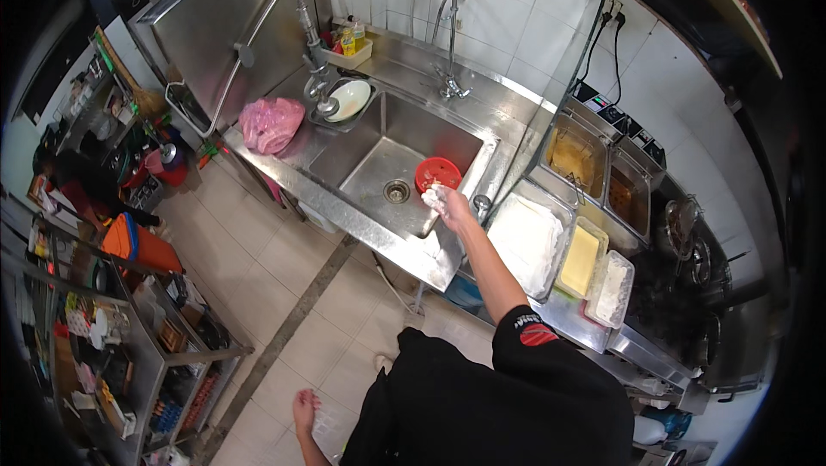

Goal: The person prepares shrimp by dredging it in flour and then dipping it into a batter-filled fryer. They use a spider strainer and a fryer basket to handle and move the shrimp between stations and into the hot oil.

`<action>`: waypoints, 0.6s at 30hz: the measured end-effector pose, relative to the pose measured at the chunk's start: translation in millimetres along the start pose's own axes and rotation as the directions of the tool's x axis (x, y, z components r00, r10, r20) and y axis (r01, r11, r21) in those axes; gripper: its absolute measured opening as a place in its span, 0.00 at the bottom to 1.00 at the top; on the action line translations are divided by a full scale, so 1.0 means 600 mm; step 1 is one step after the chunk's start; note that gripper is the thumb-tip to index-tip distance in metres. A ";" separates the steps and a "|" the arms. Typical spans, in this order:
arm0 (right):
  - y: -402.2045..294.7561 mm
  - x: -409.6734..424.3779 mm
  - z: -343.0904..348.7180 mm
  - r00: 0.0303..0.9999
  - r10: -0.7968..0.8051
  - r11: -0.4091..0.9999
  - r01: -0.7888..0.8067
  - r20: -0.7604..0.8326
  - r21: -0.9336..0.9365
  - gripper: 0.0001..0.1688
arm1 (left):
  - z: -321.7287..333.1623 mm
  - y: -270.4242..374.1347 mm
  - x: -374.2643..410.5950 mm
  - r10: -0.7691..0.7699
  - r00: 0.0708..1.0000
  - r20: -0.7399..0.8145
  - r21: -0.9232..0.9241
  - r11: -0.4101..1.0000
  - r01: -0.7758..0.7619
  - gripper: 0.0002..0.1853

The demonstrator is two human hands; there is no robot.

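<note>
My right hand (446,205), its fingers coated in white powder, reaches over the near edge of a round red plastic container (441,169). Small pale bits show in that container, which sits in the right part of a stainless steel sink (368,166). The fingers are bunched, and whether they pinch something is hidden by the powder. Down at my side hangs my left hand (305,408), above the tiled floor, with loosely curled fingers and nothing visible in it. Beside my right forearm lies a metal tray of white powder (526,243).
A tub of yellow liquid (582,258) and a tub of white powder (610,288) stand near the deep fryer (574,150). A pink plastic bag (271,125), a white bowl (349,101) and a spray hose (316,56) occupy the sink's left. Another person (90,182) bends at far left.
</note>
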State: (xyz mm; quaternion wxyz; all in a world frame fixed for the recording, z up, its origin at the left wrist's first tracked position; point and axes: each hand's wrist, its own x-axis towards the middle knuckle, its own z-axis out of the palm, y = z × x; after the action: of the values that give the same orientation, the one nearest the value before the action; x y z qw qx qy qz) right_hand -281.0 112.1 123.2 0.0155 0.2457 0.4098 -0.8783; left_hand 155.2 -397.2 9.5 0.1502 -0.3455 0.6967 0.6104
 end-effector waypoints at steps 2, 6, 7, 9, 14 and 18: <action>0.000 0.100 -0.023 0.996 -0.013 0.999 0.017 -0.083 0.045 0.09 | 0.020 0.004 -0.019 -0.074 0.997 0.022 -0.006 0.997 0.074 0.13; -0.015 0.231 -0.032 0.985 0.086 0.995 -0.093 -0.152 -0.037 0.11 | 0.029 -0.020 -0.032 -0.194 0.981 0.031 -0.035 0.980 0.195 0.17; -0.007 0.244 -0.034 0.982 0.080 0.988 -0.101 -0.174 -0.114 0.12 | 0.027 -0.001 -0.046 -0.218 0.975 0.041 0.002 0.976 0.218 0.20; -0.022 0.264 -0.028 0.976 0.045 0.956 -0.104 -0.211 -0.274 0.12 | 0.029 0.044 -0.033 -0.247 0.967 0.056 0.066 0.968 0.244 0.20; -0.037 0.202 -0.056 0.988 -0.145 0.944 0.152 0.045 -0.292 0.15 | 0.098 0.170 0.155 -0.158 0.974 0.160 0.280 0.954 0.109 0.16; -0.044 0.004 -0.021 0.999 -0.034 0.998 0.034 0.007 -0.043 0.14 | 0.304 0.330 0.285 -0.059 0.844 0.533 0.423 0.882 -0.206 0.17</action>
State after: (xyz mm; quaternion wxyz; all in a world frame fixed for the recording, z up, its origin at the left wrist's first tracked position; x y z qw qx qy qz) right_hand -284.0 139.4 134.2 0.0072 0.2354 0.4329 -0.8701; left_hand -137.6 -270.8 11.0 0.3910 -0.0891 0.7661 0.5023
